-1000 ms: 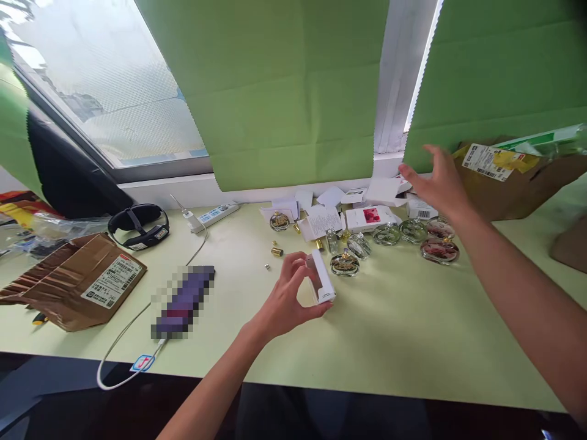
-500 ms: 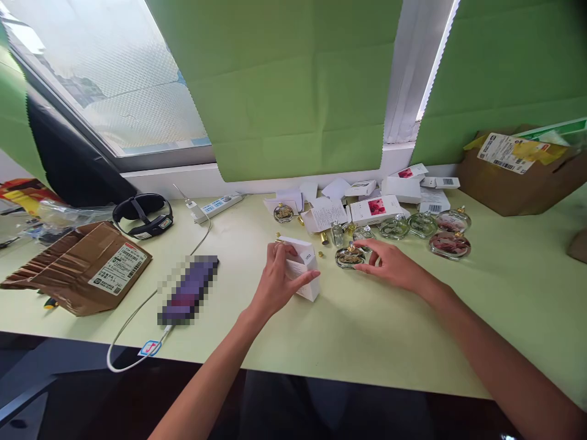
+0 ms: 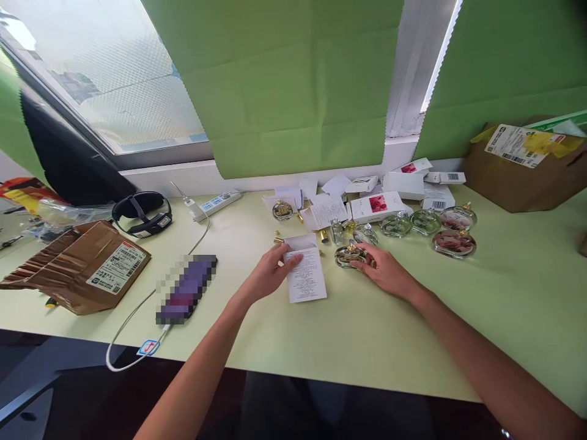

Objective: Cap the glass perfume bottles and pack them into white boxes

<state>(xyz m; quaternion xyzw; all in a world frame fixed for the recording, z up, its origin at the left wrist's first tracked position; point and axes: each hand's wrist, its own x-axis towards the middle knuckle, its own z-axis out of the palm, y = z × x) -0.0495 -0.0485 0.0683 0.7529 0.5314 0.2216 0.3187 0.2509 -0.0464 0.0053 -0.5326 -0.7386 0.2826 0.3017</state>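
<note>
A small white carton (image 3: 306, 281), its printed side facing up at me, is pinched between the thumb and fingers of my left hand (image 3: 270, 272). Its top end looks open. To its right, my right hand (image 3: 385, 269) has its thumb and fingers closed on the right side of a flat oval glass perfume bottle (image 3: 343, 257) with dark and gold decoration. That bottle rests on the table. Small gold caps (image 3: 324, 236) and a slim clear glass bottle (image 3: 337, 232) are just behind the carton and bottle.
More oval perfume bottles (image 3: 454, 243) stand to the right. White boxes (image 3: 403, 185) and paper leaflets (image 3: 326, 211) lie along the window side. Cardboard boxes (image 3: 518, 180) sit at the far right and left. A phone (image 3: 188, 290) with a cable and a power strip (image 3: 217, 205) occupy the left.
My left hand has turned the carton so its printed side faces up. My right hand has moved slightly left and closed in on the perfume bottle.
</note>
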